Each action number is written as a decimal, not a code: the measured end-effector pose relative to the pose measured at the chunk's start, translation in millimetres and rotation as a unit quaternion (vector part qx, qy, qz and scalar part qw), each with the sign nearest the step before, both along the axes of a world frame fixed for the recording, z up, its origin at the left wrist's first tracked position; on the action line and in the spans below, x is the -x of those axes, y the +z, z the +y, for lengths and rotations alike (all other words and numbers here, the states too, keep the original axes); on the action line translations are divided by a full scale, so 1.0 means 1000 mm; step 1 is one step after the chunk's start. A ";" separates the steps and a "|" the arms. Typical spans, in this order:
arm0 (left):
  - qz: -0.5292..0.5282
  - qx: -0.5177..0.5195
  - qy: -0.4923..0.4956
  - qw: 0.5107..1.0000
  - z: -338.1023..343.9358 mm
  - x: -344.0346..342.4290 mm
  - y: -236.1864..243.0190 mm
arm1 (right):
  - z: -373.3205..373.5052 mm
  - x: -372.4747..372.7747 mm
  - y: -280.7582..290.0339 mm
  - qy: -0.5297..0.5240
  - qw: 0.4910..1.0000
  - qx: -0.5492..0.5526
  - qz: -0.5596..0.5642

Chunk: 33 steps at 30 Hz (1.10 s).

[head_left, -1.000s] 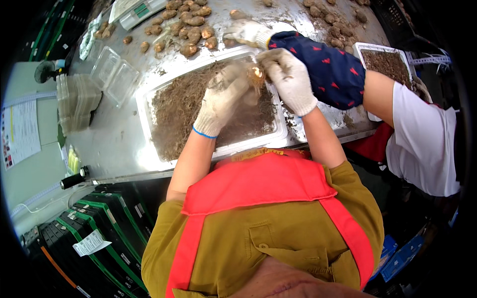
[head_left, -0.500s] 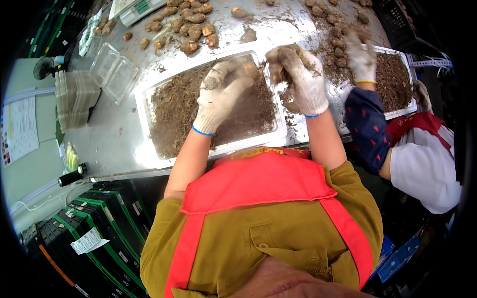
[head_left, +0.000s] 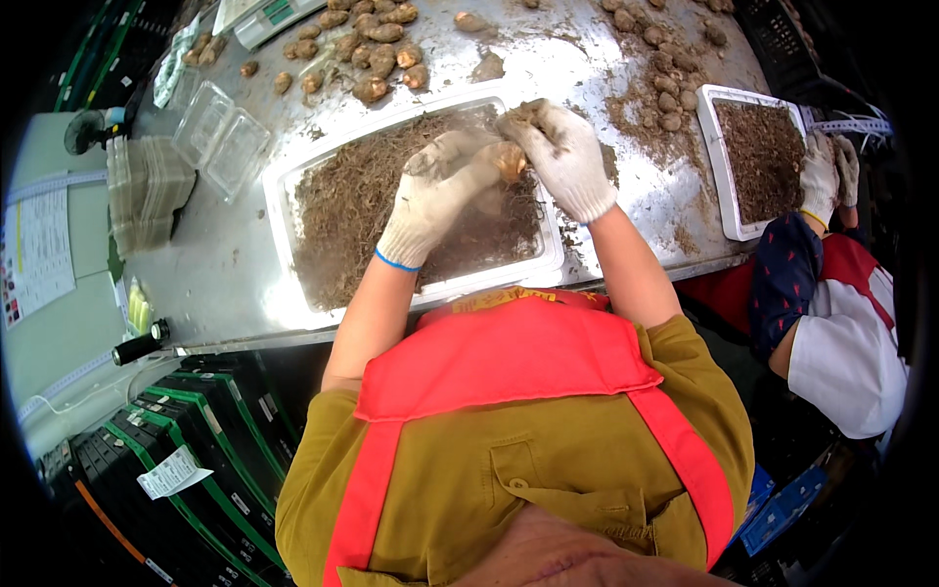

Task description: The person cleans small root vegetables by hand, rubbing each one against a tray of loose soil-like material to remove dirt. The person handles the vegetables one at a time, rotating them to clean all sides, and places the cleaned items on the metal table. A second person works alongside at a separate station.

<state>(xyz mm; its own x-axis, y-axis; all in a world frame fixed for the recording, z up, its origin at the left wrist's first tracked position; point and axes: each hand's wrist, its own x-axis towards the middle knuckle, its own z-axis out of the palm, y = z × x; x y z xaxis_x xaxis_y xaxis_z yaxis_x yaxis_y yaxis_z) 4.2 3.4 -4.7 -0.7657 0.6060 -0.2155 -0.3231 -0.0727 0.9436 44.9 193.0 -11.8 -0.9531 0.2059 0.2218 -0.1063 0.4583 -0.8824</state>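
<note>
Grips a rounded, brown-and-tan tuber (head_left: 510,162) in the left hand (head_left: 430,191), clad in a soiled white knit glove (head_left: 409,233). Curls the right hand (head_left: 565,157), gloved alike, at the tuber's right side; cannot tell whether also clamped on it. Holds the tuber above the right part of a rectangular white plastic tray (head_left: 284,220) of brown, fibrous debris (head_left: 342,215), on a shiny metal table (head_left: 220,284). Has loose brown tubers (head_left: 381,57) beyond the tray, and a co-worker's white-gloved hands (head_left: 819,181) beside a narrower white tray (head_left: 716,166) farther right.

Glare-streaked metal table (head_left: 220,279) beside a pale green panel (head_left: 59,147).
</note>
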 end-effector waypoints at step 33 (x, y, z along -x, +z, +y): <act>-0.019 -0.059 0.038 0.997 -0.002 0.006 -0.018 | -0.010 -0.007 -0.014 -0.050 0.985 -0.019 0.166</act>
